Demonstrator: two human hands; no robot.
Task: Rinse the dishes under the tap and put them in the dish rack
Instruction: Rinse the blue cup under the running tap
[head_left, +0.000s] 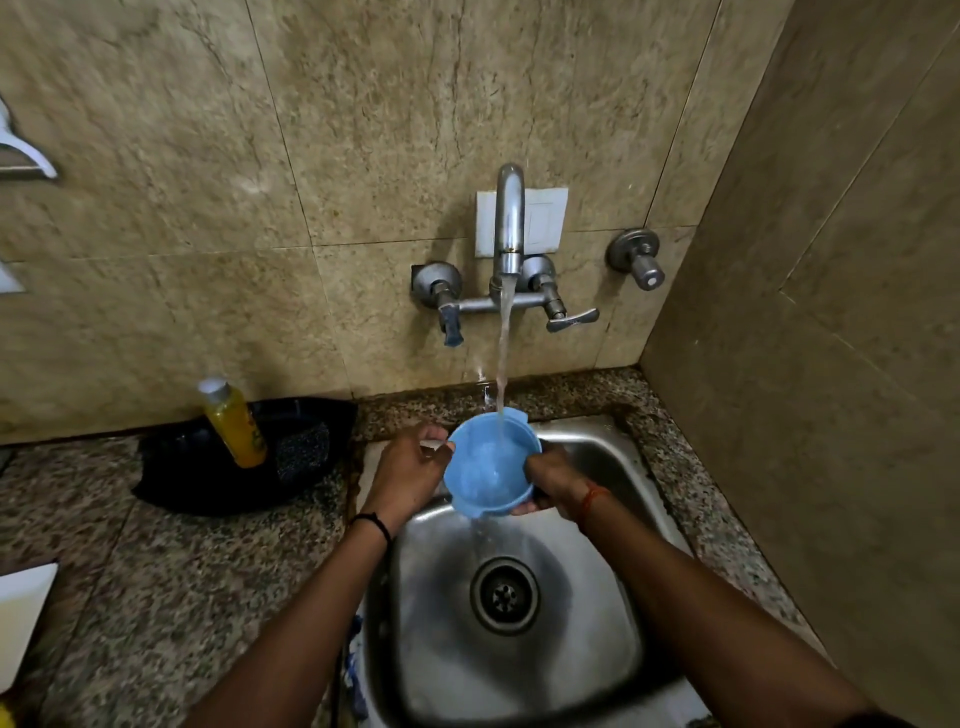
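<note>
Over the steel sink (597, 613), centre: blue plastic bowl (485, 467) is being held under the tap (509, 218), w/ water (503, 353) running into it & spilling off its near rim toward the drain (505, 595). L hand (410, 467) is gripping the bowl's left rim; R hand (553, 480) is clasping its right side, fingers curled beneath. At left, on granite counter (171, 571): yellow bottle (234, 422) is standing in a black tray (208, 483).

dim warm light | glare on tap (509, 218) | wide-angle bending at edges | soft corners
</note>
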